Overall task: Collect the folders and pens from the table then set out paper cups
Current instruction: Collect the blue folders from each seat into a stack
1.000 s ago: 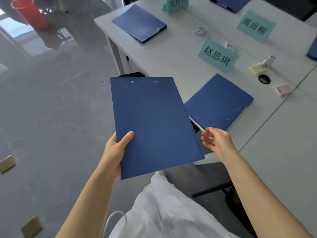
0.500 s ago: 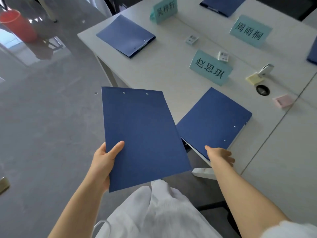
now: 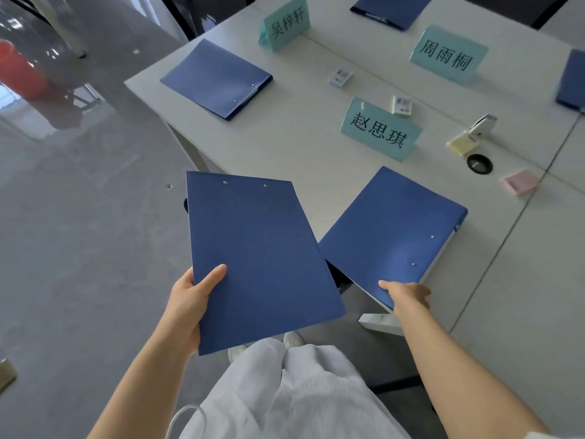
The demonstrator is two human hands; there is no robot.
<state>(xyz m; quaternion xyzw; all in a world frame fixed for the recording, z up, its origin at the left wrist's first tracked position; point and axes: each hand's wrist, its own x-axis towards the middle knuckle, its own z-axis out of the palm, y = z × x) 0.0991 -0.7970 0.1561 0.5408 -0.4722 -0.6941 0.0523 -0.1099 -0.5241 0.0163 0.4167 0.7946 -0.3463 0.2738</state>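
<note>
My left hand (image 3: 193, 296) grips a blue folder (image 3: 259, 258) by its near left edge and holds it flat in the air beside the table, thumb on top. A second blue folder (image 3: 392, 236) lies at the near edge of the grey table (image 3: 300, 144), its near corner past the edge. My right hand (image 3: 406, 293) pinches that near corner, thumb on the cover and fingers underneath. A third blue folder (image 3: 218, 79) lies at the table's far left corner. Two more blue folders (image 3: 392, 9) (image 3: 573, 80) sit at the far side. No pens or paper cups show.
Three teal name cards (image 3: 380, 129) (image 3: 286, 22) (image 3: 448, 55) stand on the table. Small white boxes (image 3: 402, 105), yellow and pink sticky note pads (image 3: 519, 182) and a round cable hole (image 3: 479, 163) lie near them. A red bucket (image 3: 19, 71) stands on the floor at far left.
My right hand moved from open air onto the near corner of the folder on the table and took hold of it. The held folder stayed in my left hand; the view shifted.
</note>
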